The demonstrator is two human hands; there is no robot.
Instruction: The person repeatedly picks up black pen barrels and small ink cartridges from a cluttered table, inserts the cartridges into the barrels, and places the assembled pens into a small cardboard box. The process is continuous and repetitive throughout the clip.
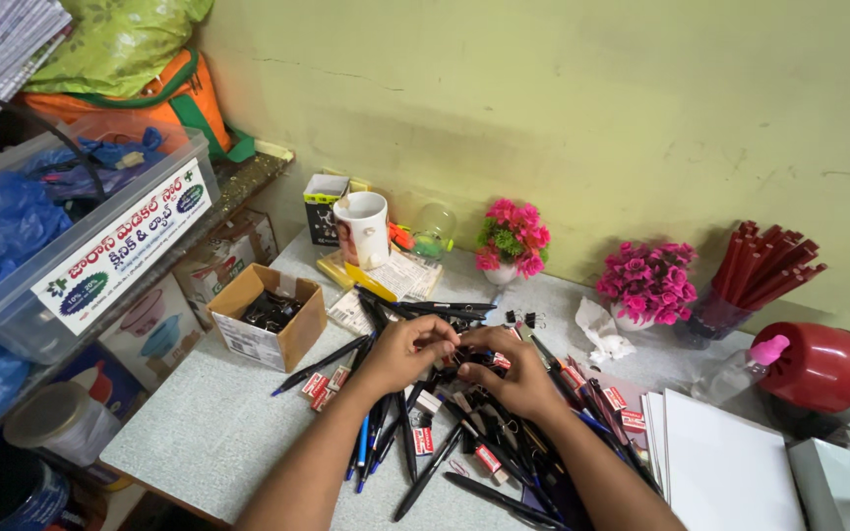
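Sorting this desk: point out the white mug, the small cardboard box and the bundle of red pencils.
white mug [364,229]: head view, on its side wall.
small cardboard box [299,331]: head view, on its front wall.
bundle of red pencils [765,268]: head view, mid-shafts.

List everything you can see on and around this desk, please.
pens: many, black and blue, heaped mid-desk
small boxes: several, red and white, among the pens
binder clips: a few, black, behind the heap
cardboard box: one, brown, open, left of the heap
mug: one, white, by the wall
flower pots: two, pink blooms, along the wall
pencils: a bundle, red, in a cup, right
white sheets: a stack, right front
plastic bin: one, clear, shelf at left
left hand: over the heap, fingertips meeting the right's
right hand: over the heap
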